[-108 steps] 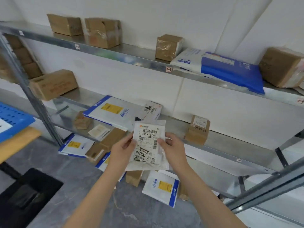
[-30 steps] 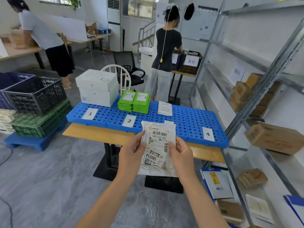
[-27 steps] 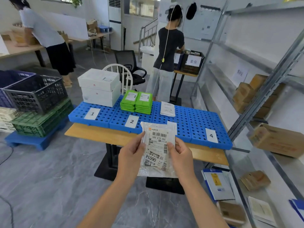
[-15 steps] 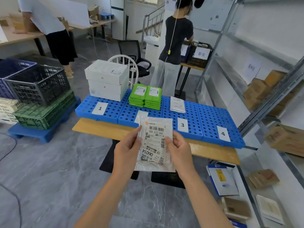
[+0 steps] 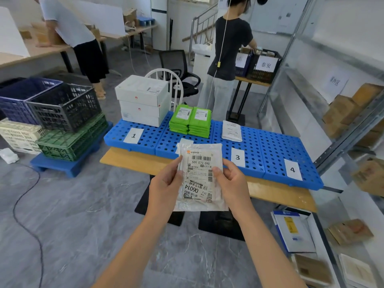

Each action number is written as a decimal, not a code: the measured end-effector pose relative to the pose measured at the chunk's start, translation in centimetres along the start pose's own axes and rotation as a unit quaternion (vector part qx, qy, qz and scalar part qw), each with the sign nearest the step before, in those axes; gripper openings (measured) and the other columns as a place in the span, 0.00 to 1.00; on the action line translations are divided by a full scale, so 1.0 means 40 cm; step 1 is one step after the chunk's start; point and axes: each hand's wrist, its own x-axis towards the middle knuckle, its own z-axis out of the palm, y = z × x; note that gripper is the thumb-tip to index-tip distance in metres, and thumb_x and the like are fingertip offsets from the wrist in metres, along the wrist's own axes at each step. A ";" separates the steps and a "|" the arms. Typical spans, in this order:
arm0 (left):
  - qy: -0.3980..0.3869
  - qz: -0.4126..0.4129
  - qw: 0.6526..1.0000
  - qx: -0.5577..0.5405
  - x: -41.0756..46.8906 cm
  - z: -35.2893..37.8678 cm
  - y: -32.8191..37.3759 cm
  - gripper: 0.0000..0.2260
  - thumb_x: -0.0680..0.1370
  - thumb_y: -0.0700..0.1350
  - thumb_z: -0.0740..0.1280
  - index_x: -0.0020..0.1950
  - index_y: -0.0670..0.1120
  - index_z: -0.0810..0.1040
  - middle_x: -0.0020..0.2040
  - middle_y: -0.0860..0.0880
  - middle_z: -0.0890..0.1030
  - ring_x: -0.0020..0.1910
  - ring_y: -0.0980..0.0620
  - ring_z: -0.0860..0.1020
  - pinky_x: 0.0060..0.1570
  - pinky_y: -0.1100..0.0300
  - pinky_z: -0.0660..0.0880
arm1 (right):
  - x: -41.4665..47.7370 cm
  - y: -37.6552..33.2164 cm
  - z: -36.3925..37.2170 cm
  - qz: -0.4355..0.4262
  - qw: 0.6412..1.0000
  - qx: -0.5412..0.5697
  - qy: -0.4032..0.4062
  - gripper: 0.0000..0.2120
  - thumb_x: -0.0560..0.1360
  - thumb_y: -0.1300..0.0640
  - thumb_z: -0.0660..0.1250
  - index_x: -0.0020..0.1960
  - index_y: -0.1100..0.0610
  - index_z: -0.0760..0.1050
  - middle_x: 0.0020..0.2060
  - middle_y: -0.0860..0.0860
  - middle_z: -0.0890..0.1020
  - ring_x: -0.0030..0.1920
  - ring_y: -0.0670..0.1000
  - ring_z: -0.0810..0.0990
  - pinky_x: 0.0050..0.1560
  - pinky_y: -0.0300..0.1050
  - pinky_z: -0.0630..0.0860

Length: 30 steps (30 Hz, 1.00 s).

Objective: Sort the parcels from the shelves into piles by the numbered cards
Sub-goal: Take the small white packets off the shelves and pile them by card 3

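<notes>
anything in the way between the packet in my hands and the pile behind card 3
Nothing visible. The packet, held by the left hand and right hand, has open air up to the flat white parcel behind card 3; the green stacks sit off to the left.

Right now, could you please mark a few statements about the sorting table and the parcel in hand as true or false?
1. Both hands, left hand and right hand, hold the white plastic parcel. True.
2. The green parcels are stacked behind card 4. False: the space behind card 4 is bare; they sit left of card 3.
3. Three white boxes are stacked behind card 1. True.
4. The held parcel already lies on the blue platform. False: it is held in the air, in front of the platform.
</notes>
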 end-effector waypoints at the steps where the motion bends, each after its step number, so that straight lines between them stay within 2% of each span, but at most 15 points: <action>1: 0.001 0.003 1.000 0.000 -0.001 0.011 0.008 0.17 0.79 0.37 0.64 0.67 0.50 0.76 0.55 0.60 0.83 0.57 0.63 0.79 0.57 0.64 0.76 | 0.009 -0.001 -0.008 0.001 1.000 0.002 -0.003 0.15 0.78 0.56 0.66 0.65 0.53 0.73 0.49 0.48 0.85 0.49 0.45 0.84 0.54 0.51 0.81; 4: 0.006 0.015 1.000 0.008 0.003 0.052 0.037 0.17 0.79 0.37 0.65 0.66 0.50 0.76 0.51 0.64 0.83 0.54 0.67 0.79 0.50 0.73 0.75 | 0.034 -0.001 -0.037 0.001 1.000 0.014 -0.004 0.16 0.78 0.53 0.66 0.65 0.53 0.72 0.49 0.48 0.85 0.49 0.45 0.84 0.55 0.52 0.81; 7: 0.013 0.025 0.999 0.029 0.010 0.097 0.056 0.17 0.79 0.38 0.66 0.67 0.50 0.75 0.57 0.60 0.82 0.57 0.64 0.78 0.53 0.71 0.75 | 0.055 0.000 -0.068 0.002 1.000 0.029 -0.013 0.19 0.78 0.51 0.65 0.68 0.53 0.71 0.51 0.47 0.85 0.50 0.44 0.84 0.55 0.51 0.81; 12: 0.020 0.035 0.998 0.053 0.004 0.184 0.069 0.17 0.78 0.39 0.67 0.65 0.54 0.77 0.58 0.59 0.82 0.57 0.63 0.79 0.56 0.65 0.77 | 0.075 0.008 -0.146 0.000 0.998 0.054 -0.019 0.17 0.79 0.52 0.65 0.66 0.53 0.72 0.53 0.49 0.84 0.50 0.45 0.84 0.52 0.48 0.82; 14: 0.019 0.037 0.998 0.052 0.001 0.227 0.067 0.17 0.78 0.39 0.67 0.63 0.55 0.77 0.58 0.60 0.81 0.58 0.65 0.78 0.56 0.68 0.75 | 0.081 0.010 -0.187 -0.005 0.998 0.059 -0.014 0.13 0.79 0.54 0.64 0.63 0.51 0.74 0.50 0.48 0.85 0.47 0.43 0.84 0.47 0.42 0.82; 16: 0.013 0.037 0.998 0.046 -0.002 0.269 0.063 0.17 0.78 0.37 0.67 0.63 0.54 0.77 0.55 0.62 0.81 0.56 0.67 0.78 0.52 0.73 0.74 | 0.085 0.012 -0.227 -0.002 0.998 0.067 -0.007 0.11 0.79 0.54 0.64 0.61 0.48 0.73 0.48 0.46 0.85 0.46 0.42 0.84 0.43 0.38 0.81; 20: 0.002 0.032 0.999 0.036 -0.004 0.339 0.045 0.17 0.77 0.35 0.67 0.61 0.53 0.77 0.50 0.66 0.81 0.52 0.70 0.78 0.45 0.77 0.72 | 0.092 0.023 -0.299 -0.005 0.998 0.061 0.001 0.11 0.80 0.55 0.64 0.61 0.51 0.74 0.48 0.46 0.85 0.46 0.44 0.85 0.45 0.42 0.82; 27: -0.028 0.024 0.999 0.011 -0.011 0.427 0.016 0.17 0.77 0.35 0.67 0.63 0.52 0.77 0.52 0.63 0.81 0.53 0.69 0.78 0.46 0.77 0.73 | 0.102 0.051 -0.397 -0.007 0.998 0.052 0.021 0.12 0.79 0.56 0.65 0.62 0.52 0.75 0.48 0.46 0.85 0.45 0.41 0.84 0.40 0.34 0.79; 30: -0.041 0.025 0.999 0.012 0.009 0.451 0.007 0.17 0.77 0.36 0.68 0.63 0.51 0.78 0.57 0.60 0.81 0.57 0.67 0.77 0.51 0.76 0.73 | 0.113 0.051 -0.421 -0.008 0.998 0.051 0.033 0.10 0.79 0.56 0.64 0.61 0.50 0.74 0.46 0.43 0.84 0.44 0.39 0.84 0.39 0.32 0.78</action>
